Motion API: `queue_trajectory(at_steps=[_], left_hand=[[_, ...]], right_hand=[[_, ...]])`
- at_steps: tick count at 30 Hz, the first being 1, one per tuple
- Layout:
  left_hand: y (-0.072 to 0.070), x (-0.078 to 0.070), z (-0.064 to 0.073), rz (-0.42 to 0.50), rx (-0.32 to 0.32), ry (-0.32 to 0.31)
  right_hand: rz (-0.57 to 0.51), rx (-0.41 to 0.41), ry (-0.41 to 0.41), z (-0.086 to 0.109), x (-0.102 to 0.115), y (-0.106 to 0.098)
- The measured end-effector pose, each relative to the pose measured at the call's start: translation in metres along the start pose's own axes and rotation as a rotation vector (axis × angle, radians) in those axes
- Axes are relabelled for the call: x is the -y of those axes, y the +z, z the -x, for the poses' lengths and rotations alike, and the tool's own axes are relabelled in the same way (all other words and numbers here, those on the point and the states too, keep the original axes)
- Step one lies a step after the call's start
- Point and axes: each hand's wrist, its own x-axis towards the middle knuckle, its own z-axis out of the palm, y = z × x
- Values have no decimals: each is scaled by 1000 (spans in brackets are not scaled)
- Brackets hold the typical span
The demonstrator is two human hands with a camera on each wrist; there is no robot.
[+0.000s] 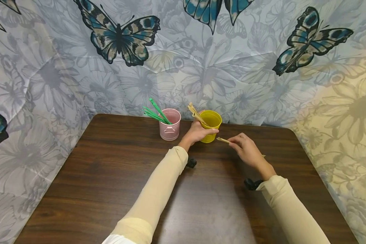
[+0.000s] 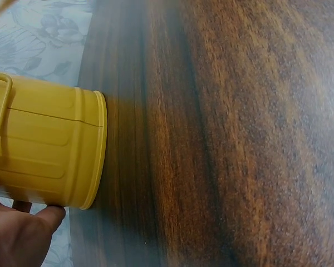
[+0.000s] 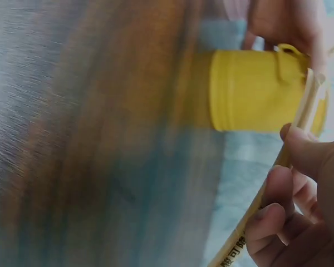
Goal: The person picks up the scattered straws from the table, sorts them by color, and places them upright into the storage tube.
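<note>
My left hand (image 1: pixel 196 133) grips the yellow bucket (image 1: pixel 209 138) from its left side, thumb across the front. In the left wrist view, its fingers press against the ribbed wall of the bucket (image 2: pixel 42 139). Several tan wrapped straws (image 1: pixel 196 113) lean out over the bucket's left rim. To the right, my right hand (image 1: pixel 246 149) pinches another tan wrapped straw (image 1: pixel 223 140) between thumb and fingers. Dark printed characters run along this straw (image 3: pixel 256 208) in the right wrist view, and its upper end overlaps the bucket there.
A pink bucket (image 1: pixel 169 132) holding several green straws (image 1: pixel 157 113) stands left of the yellow one, near the back edge of the dark wooden table (image 1: pixel 109 176). Behind the table hangs a butterfly-printed cloth (image 1: pixel 170 74). Black wrist cameras (image 1: pixel 252 184) sit under both wrists.
</note>
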Motion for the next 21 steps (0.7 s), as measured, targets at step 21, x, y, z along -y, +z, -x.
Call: queue_trajectory(at_steps=[21], left_hand=[[1, 3, -2, 27, -35, -12]], right_hand=[[-18, -343, -218, -47, 58, -59]])
